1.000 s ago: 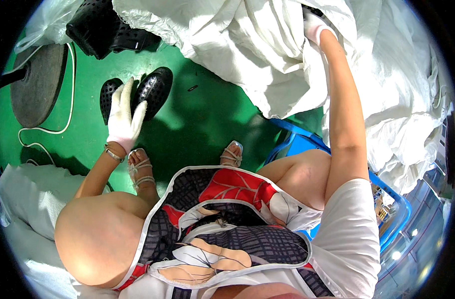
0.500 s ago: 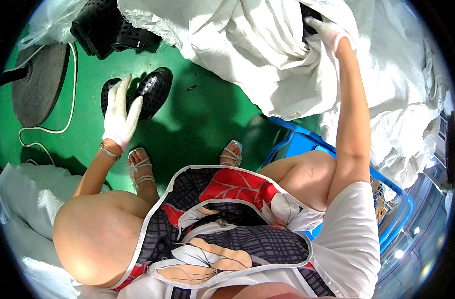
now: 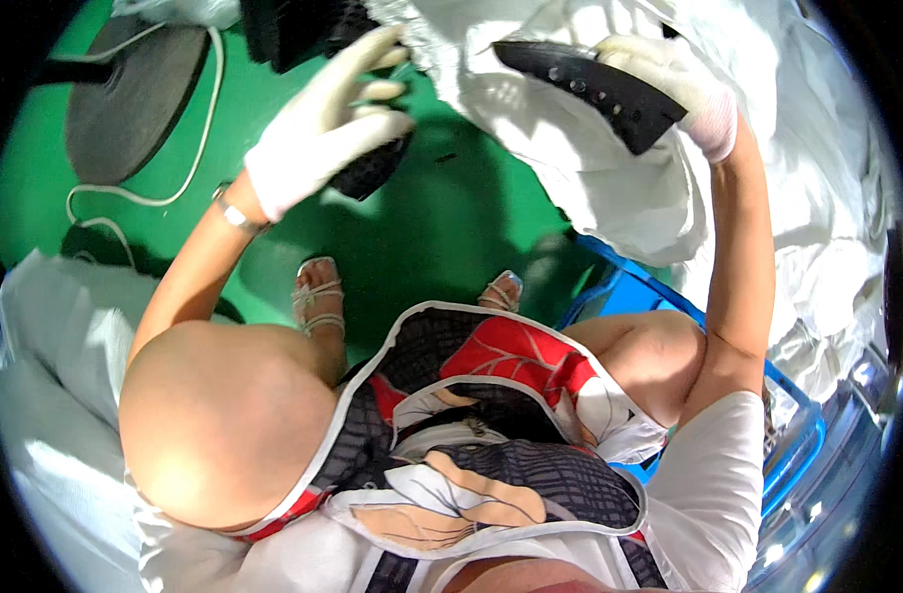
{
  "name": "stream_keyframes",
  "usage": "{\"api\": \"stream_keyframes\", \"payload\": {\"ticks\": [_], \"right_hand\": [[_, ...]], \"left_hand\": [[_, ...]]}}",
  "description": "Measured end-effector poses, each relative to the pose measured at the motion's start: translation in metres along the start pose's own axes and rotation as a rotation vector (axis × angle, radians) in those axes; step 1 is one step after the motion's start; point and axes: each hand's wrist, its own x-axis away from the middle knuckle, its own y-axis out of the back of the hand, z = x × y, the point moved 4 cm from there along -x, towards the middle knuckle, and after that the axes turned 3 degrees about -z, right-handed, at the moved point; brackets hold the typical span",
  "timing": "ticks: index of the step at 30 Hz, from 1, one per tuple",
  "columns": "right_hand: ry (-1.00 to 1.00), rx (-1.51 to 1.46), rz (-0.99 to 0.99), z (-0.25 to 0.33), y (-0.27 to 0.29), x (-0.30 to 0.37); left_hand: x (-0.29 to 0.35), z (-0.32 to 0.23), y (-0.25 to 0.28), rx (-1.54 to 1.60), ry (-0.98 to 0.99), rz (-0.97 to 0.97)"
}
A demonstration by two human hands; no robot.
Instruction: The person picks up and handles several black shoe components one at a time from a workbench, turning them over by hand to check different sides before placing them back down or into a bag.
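Note:
My right hand (image 3: pixel 684 89), in a white glove, grips a black shoe (image 3: pixel 592 91) with round holes along its side. It holds the shoe tilted, above the mouth of a large white woven sack (image 3: pixel 619 193). On the left, my gloved left hand (image 3: pixel 318 133) is in the air with its fingers stretched toward the sack and its thumb apart; no object shows in it. Partly hidden beneath that hand, a black perforated shoe (image 3: pixel 370 176) lies on the green floor.
More black shoes (image 3: pixel 288 30) lie at the top left. A round dark stand base (image 3: pixel 140 99) has a white cable (image 3: pixel 160 201) beside it. White sacking (image 3: pixel 61 346) lies by my left knee. By my right leg is a blue crate (image 3: pixel 624 289).
My right hand has drawn the black shoe out of the sack's folds into plain view. My left hand has risen from the shoes on the floor and shifted right.

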Motion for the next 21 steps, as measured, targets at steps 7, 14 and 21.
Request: {"api": "stream_keyframes", "payload": {"ticks": [7,14,21], "right_hand": [[-0.221,-0.759,0.178,0.026,-0.133,-0.045],[-0.450,-0.236,0.170,0.024,-0.121,-0.035],[-0.440,-0.177,0.210,0.005,-0.130,-0.027]], "left_hand": [[0.014,-0.007,0.006,0.400,0.049,0.099],[0.051,0.049,0.100,0.317,0.329,-0.017],[0.065,0.134,0.123,-0.191,0.568,-0.138]]}}
